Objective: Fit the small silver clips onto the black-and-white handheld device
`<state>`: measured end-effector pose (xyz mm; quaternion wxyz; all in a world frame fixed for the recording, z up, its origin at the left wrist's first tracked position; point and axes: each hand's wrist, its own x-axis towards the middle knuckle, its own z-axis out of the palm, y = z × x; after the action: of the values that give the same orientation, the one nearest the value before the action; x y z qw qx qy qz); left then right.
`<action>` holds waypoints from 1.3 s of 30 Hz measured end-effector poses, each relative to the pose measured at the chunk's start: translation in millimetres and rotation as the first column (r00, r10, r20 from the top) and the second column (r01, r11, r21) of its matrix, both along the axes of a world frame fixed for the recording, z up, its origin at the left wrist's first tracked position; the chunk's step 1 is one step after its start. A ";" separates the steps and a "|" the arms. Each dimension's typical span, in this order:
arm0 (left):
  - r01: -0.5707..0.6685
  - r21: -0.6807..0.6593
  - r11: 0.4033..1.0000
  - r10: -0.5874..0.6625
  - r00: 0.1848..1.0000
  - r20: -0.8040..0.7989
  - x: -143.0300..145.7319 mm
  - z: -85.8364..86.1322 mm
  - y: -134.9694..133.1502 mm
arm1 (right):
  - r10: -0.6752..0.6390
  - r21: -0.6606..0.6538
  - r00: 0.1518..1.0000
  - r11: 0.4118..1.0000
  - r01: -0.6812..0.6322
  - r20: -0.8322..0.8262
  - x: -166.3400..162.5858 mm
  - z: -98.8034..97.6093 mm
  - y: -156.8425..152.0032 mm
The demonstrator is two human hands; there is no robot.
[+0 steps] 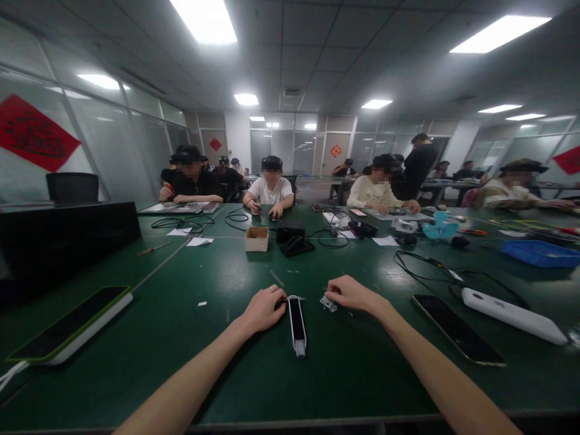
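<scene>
White-framed device [297,323] lies flat on the green table [217,386], dark face up, its grey end toward the wearer at 6 o'clock; take it as the dial's centre, with 12 o'clock straight ahead. The table is the biggest thing here, and a black panel [67,238] stands on it at 10 o'clock. Smaller come the green-edged phone [67,326] at 9 o'clock and the dark phone [457,329] at 3 o'clock, both well apart from the work. The left hand [265,311], at 10 o'clock, has curled fingers just beside the device's far end; whether they grip it or something thin there, I cannot tell. The right hand [348,294], at 2 o'clock, pinches a small grey metal piece [328,304] close to the tabletop.

As to progress, I judge the work to be under way: the device looks whole from above, while the metal piece is apart from it, so nothing joins the two. How much is left cannot be read, nor whether they belong together. Smallest, a white scrap [202,304] lies near 10 o'clock, untouched.
</scene>
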<state>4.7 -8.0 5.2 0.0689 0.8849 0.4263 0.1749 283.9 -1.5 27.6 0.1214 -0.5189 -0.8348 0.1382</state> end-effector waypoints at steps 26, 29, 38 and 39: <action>0.003 0.005 1.000 -0.003 1.000 0.002 0.1 -4.6 2.6 | -0.173 0.181 0.980 0.972 0.153 0.100 28.0 -8.1 13.5; 0.000 0.011 1.000 0.000 1.000 -0.003 0.1 -4.7 2.2 | -0.047 0.152 0.992 0.988 0.030 0.114 18.3 -12.4 12.7; -0.013 0.024 1.000 0.014 0.999 -0.036 1.8 -4.7 1.5 | -0.081 0.078 0.984 0.994 0.069 0.157 11.9 -13.8 14.7; -0.012 0.029 0.999 0.013 0.999 -0.038 1.8 -5.0 1.7 | -0.088 0.077 0.983 0.994 0.076 0.163 11.6 -13.4 14.7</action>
<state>6.5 -6.3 0.2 0.0468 0.8863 0.4305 0.1645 295.5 13.3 14.2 0.0751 -0.5580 -0.8243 0.0596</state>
